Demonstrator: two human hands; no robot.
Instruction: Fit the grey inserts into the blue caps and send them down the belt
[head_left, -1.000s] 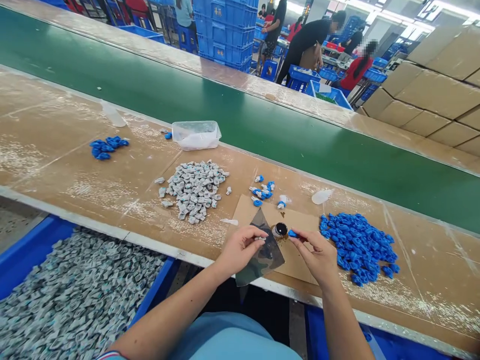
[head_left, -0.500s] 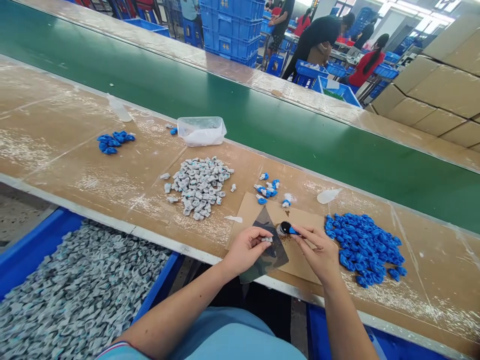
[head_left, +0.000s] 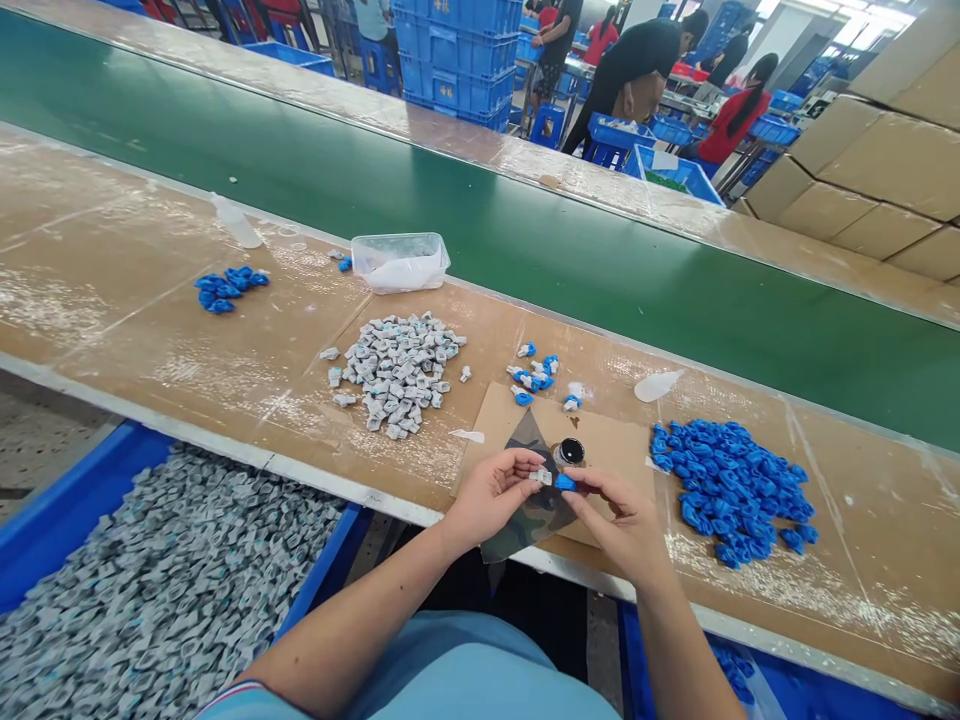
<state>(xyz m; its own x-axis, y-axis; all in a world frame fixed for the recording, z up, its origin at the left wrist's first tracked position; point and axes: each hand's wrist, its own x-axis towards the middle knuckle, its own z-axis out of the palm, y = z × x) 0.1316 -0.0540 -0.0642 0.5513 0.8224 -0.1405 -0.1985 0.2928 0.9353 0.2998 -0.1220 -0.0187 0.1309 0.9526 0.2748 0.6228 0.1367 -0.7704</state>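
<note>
Between the fingertips of my left hand (head_left: 499, 495) is a small light-grey plastic part (head_left: 541, 477). My right hand (head_left: 615, 515) pinches a small blue plastic part (head_left: 565, 482), close beside the grey one; whether the two touch I cannot tell. Just beyond them stands a small round jar (head_left: 571, 452) with dark contents. A camouflage-patterned cloth (head_left: 517, 535) lies under my hands on a cardboard sheet (head_left: 615, 440). Several joined blue-and-white pieces (head_left: 536, 375) sit past the jar. To the right is a heap of blue parts (head_left: 731, 490), to the left a heap of grey parts (head_left: 405, 370).
A clear plastic tub (head_left: 401, 262) stands by the green conveyor belt (head_left: 480, 220). A white bottle (head_left: 236, 222) and a small blue pile (head_left: 229, 287) lie further left. Below the table edge, a blue crate (head_left: 97, 470) holds many grey parts. Cardboard boxes (head_left: 870, 170) and people are beyond the belt.
My right hand has moved left and nearer to me, bringing the blue part from the jar's mouth to beside the grey part. My left hand has stayed nearly in place.
</note>
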